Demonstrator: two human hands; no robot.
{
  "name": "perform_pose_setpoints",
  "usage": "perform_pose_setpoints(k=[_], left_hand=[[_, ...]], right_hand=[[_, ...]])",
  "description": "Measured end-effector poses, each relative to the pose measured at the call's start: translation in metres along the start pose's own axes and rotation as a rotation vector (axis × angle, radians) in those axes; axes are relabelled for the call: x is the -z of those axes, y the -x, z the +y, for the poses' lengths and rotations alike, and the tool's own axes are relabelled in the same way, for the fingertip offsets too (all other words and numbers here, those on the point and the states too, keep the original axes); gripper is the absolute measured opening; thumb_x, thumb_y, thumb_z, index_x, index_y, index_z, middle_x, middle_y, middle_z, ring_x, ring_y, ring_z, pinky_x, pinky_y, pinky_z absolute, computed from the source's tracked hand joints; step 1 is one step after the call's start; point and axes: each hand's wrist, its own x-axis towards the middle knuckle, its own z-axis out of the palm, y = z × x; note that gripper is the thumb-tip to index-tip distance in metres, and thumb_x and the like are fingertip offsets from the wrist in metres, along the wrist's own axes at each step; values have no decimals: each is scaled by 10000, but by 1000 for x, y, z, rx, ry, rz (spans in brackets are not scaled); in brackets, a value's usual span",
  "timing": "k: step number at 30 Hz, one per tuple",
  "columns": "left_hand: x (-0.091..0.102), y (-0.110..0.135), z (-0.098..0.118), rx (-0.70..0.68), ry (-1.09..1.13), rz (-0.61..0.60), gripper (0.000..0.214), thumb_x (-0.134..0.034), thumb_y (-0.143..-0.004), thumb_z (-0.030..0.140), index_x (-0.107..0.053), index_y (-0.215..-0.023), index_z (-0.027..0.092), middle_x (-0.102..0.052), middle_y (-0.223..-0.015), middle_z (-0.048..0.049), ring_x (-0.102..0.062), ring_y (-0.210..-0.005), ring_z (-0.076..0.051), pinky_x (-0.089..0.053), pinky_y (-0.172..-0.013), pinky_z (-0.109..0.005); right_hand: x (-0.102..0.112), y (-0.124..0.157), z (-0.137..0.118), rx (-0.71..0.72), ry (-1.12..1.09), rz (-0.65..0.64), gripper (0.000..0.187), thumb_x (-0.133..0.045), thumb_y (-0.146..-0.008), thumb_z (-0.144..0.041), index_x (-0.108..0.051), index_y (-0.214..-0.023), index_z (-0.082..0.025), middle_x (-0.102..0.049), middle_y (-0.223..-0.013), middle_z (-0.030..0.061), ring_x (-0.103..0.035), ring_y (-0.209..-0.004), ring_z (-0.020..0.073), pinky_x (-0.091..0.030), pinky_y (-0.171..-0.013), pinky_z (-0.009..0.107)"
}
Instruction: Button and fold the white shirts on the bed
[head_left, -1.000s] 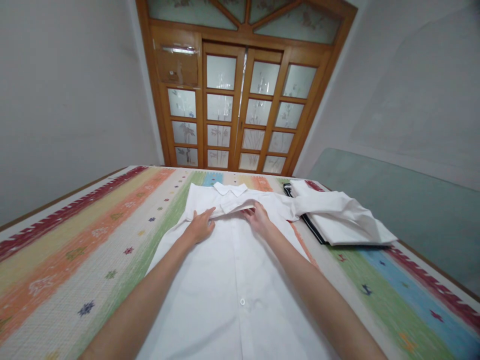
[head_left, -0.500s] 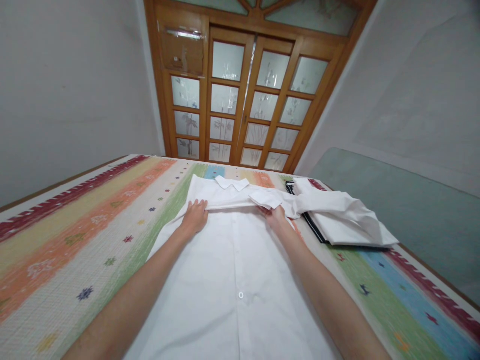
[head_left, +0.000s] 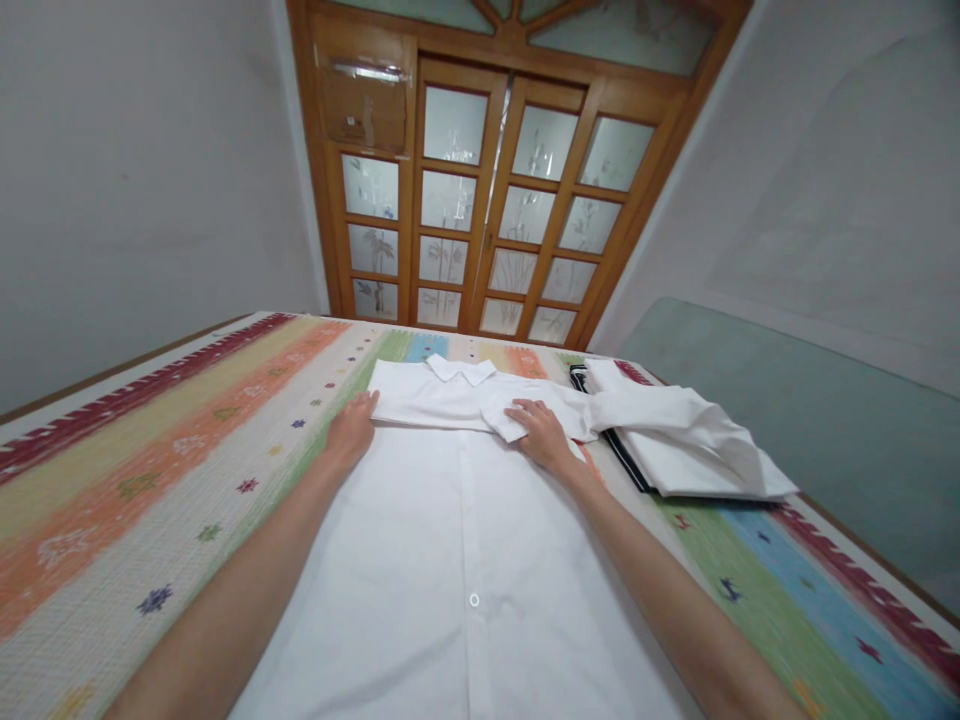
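Note:
A white button-up shirt (head_left: 420, 540) lies front up, its collar (head_left: 461, 369) at the far end. One sleeve (head_left: 427, 405) is folded across the chest, with its cuff (head_left: 504, 417) on the right part. At the shirt's left edge, my left hand (head_left: 352, 430) has its fingertips closed on the folded cloth; the thumb is hardly visible. My right hand (head_left: 541, 435) rests on the cuff, fingers spread and lying fairly flat. The other sleeve (head_left: 660, 405) stretches out to the right.
A folded white garment with black trim (head_left: 690, 465) lies under the outstretched sleeve. Beneath everything is a striped, patterned cloth (head_left: 247, 530). A pale green panel (head_left: 810, 380) stands along the right side, and wooden glazed doors (head_left: 469, 200) are beyond the far edge.
My left hand has moved left from the top of the sleeve to the shirt's edge. My right hand has gone from gripping the cuff to lying over it, and the cuff sits slightly further left.

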Motion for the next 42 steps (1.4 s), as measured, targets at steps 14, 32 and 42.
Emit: perform_pose_setpoints(k=[14,32,42], left_hand=[[-3,2,-13,81,142,116,668,-461,-724,25,-434,-1385,115,-466,-1433,-138,-335,-1382,-285,-302,-1140,-446],[3,-105,-18,-184,130,-47,405,-375,-827,195,-650,-1119,137,-650,-1224,-117,-550,-1201,-220,-347,-1082,-380],[-18,-134,-13,-218,59,-142,290,-420,-813,224,-687,-922,192,-690,-1081,-118,-601,-1076,-227,-389,-1012,-354]], right_hand=[[-26,-42,43,-1115,-831,788,184,-527,-647,-186,-494,-828,-197,-573,-714,-22,-606,-734,191,-516,-632,296],[-25,-23,22,-1092,-496,863,357,-455,-677,-240,-567,-1008,-167,-637,-1018,119,-563,-1018,292,-426,-897,400],[-33,-21,29,-1049,-441,842,309,-445,-691,-280,-561,-964,-194,-646,-970,102,-571,-980,274,-439,-885,379]])
